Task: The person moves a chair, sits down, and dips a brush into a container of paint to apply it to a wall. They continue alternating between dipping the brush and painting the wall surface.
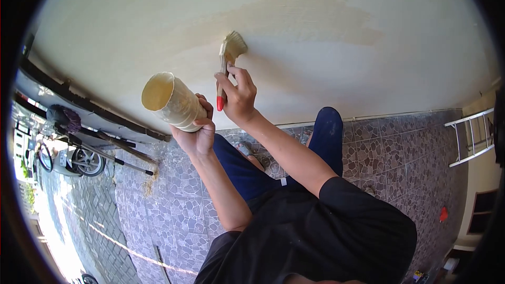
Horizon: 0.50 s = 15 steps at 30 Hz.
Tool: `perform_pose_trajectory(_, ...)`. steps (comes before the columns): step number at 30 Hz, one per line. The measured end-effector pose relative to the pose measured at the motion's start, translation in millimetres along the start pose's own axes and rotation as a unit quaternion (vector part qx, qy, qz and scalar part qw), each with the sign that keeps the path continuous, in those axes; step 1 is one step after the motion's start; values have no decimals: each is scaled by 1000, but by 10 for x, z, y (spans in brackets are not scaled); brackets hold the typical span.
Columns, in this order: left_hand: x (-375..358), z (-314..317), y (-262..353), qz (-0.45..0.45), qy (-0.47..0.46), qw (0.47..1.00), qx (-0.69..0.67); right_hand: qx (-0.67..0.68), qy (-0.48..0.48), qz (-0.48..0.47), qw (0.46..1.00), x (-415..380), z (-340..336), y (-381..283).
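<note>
My right hand [241,96] is closed around the handle of a paintbrush [231,48], whose tail end is red. The brush's bristles are coated in pale beige paint and meet the wall, or lie very close to it. In my left hand [197,134] is a cut-off plastic bottle [181,102], tilted with its open mouth up and to the left. Beige paint coats the inside of the bottle. On the pale wall [410,68] in front of me, a darker, wet-looking beige patch [310,13] spreads above and to the right of the brush.
Patterned stone-look tiles [384,152] cover the floor under my bent legs. A ladder [472,135] leans at the far right. Long poles [121,162] and a dark ledge stand at the left, with a motorbike [79,160] beyond. A red object [443,213] lies right.
</note>
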<state>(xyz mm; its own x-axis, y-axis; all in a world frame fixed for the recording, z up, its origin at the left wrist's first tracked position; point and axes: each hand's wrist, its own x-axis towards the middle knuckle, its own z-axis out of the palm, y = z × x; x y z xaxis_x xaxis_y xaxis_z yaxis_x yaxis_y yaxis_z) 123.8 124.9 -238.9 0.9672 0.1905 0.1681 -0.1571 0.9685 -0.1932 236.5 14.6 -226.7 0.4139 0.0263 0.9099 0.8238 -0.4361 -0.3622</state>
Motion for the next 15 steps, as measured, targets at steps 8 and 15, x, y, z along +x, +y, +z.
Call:
perform_pose_trajectory(8, -152, 86, 108, 50, 10, 998, 21, 208, -64, -57, 974, 52, 123, 37)
perform_pose_trajectory(15, -172, 41, 175, 26, 17, 999, 12, 145, 5, -2, 989, 287, -442, 641)
